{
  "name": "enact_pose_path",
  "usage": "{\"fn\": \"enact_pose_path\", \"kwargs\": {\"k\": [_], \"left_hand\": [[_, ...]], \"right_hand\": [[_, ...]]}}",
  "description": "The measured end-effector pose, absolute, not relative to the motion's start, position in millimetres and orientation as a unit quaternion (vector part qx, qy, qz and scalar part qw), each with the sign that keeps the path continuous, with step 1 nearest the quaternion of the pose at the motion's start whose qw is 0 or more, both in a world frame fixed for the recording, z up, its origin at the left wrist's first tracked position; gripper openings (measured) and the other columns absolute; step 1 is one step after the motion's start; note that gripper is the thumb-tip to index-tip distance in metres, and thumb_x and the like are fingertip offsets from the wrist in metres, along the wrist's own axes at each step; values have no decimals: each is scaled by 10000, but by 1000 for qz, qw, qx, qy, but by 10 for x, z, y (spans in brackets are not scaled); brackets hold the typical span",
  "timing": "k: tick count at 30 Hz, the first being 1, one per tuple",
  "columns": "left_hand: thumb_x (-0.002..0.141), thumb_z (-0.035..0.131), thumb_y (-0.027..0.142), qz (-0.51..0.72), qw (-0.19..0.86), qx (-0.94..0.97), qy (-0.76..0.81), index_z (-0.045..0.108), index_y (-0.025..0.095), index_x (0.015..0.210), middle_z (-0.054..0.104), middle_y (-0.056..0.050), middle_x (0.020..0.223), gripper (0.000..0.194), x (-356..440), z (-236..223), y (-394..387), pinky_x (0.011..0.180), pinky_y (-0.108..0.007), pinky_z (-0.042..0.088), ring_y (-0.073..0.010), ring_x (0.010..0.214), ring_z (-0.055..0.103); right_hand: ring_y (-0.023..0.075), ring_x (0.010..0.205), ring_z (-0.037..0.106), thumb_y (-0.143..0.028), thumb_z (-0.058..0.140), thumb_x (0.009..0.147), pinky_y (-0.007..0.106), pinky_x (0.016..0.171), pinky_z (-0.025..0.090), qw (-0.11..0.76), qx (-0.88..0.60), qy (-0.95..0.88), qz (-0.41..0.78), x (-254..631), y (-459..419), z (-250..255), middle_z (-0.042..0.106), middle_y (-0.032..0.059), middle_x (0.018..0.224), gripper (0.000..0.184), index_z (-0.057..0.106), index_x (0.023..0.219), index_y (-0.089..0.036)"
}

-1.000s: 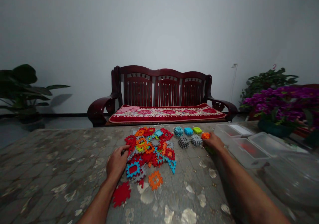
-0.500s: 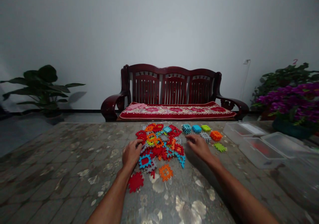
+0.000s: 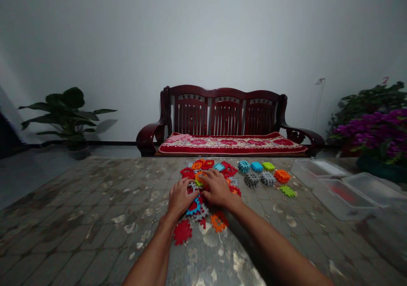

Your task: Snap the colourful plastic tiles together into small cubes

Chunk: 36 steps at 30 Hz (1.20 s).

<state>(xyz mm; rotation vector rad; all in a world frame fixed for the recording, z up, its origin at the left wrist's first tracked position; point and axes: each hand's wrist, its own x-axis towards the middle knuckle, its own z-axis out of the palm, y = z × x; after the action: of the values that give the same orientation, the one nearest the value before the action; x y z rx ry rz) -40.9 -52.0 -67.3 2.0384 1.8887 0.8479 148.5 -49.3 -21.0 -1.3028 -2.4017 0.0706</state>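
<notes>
A heap of flat, toothed plastic tiles (image 3: 206, 167) in red, orange, blue and grey lies in the middle of the table (image 3: 95, 218). My left hand (image 3: 180, 197) rests on the heap's left edge, fingers curled down onto the pieces. Laid over the heap's middle is my right hand (image 3: 216, 186), its fingers bent over the tiles. What either hand grips is hidden. To the right stand small stacks of tiles sorted by colour: blue (image 3: 244, 166), green (image 3: 269, 166), grey (image 3: 252, 179) and orange (image 3: 282, 176). A single green tile (image 3: 288, 191) lies flat beside them.
Clear plastic boxes and lids (image 3: 337, 190) sit at the table's right. A dark wooden bench (image 3: 226, 124) with a red cushion stands behind the table. A leafy plant (image 3: 68, 114) is at the left, purple flowers (image 3: 377, 133) at the right.
My right hand left the sorted stacks and came left onto the middle of the heap. A green tile now lies by the stacks. The left hand stayed at the heap's left edge.
</notes>
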Motion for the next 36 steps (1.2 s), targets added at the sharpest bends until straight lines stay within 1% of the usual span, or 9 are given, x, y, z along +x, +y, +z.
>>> {"fn": "enact_pose_path", "kwargs": {"k": [2, 5, 9, 12, 17, 20, 24, 29, 36], "left_hand": [[878, 657, 286, 300, 126, 693, 643, 724, 267, 1176, 656, -80, 1414, 306, -421, -687, -506, 1165, -439, 375, -261, 1333, 573], [883, 612, 204, 316, 133, 682, 646, 750, 254, 1061, 670, -74, 1374, 232, -437, -718, -477, 1148, -431, 398, -254, 1295, 596], [859, 592, 132, 346, 131, 669, 645, 759, 243, 988, 696, -63, 1283, 238, -458, -781, -433, 1107, -389, 446, -231, 1233, 625], [848, 586, 107, 364, 130, 666, 638, 761, 240, 973, 706, -62, 1247, 253, -472, -825, -403, 1108, -386, 453, -228, 1224, 629], [864, 567, 97, 376, 135, 665, 631, 775, 232, 990, 700, -83, 1265, 278, -486, -865, -372, 1134, -407, 445, -236, 1261, 619], [876, 566, 119, 380, 130, 665, 630, 777, 232, 997, 707, -86, 1246, 268, -491, -884, -361, 1123, -408, 461, -235, 1251, 623], [877, 562, 129, 384, 124, 666, 627, 772, 237, 993, 715, -74, 1210, 263, -497, -904, -351, 1100, -389, 484, -220, 1212, 639], [876, 555, 132, 383, 122, 666, 628, 777, 225, 1003, 718, -88, 1209, 272, -498, -898, -352, 1087, -388, 495, -231, 1182, 655], [891, 547, 148, 374, 125, 670, 629, 782, 219, 1025, 716, -97, 1232, 279, -510, -883, -348, 1110, -388, 480, -235, 1213, 647]], "right_hand": [[306, 1334, 489, -250, 679, 842, 464, 1131, 367, 163, -468, -868, 16, 1423, -457, -188, 656, 92, 1402, 445, 690, 1286, -238], [278, 1144, 589, -245, 605, 914, 396, 1008, 422, 131, -485, -865, 1, 1425, -435, -189, 733, 103, 1168, 255, 723, 1138, -213], [246, 1024, 623, -186, 554, 936, 337, 914, 430, 154, -490, -858, -7, 1545, -481, -257, 743, 104, 1065, 186, 716, 1026, -204], [230, 1022, 649, -170, 545, 941, 318, 923, 443, 197, -498, -845, 16, 1659, -531, -318, 754, 91, 1057, 197, 719, 1024, -207], [223, 1045, 714, -217, 522, 948, 319, 938, 507, 341, -549, -752, 126, 1812, -485, -343, 786, 59, 1130, 298, 729, 1162, -232], [222, 1042, 736, -215, 499, 930, 324, 924, 540, 378, -574, -701, 188, 1917, -382, -314, 792, 54, 1160, 368, 731, 1215, -220], [232, 1111, 724, -215, 499, 921, 336, 979, 530, 343, -606, -696, 174, 2090, -312, -303, 787, 64, 1193, 373, 754, 1194, -204], [237, 1163, 697, -250, 557, 916, 346, 1010, 512, 301, -638, -699, 113, 2129, -400, -353, 756, 54, 1276, 399, 717, 1281, -244], [312, 1223, 592, -345, 700, 848, 404, 1027, 464, 235, -612, -755, 21, 1781, -630, -253, 677, 140, 1315, 491, 663, 1320, -216]]}}
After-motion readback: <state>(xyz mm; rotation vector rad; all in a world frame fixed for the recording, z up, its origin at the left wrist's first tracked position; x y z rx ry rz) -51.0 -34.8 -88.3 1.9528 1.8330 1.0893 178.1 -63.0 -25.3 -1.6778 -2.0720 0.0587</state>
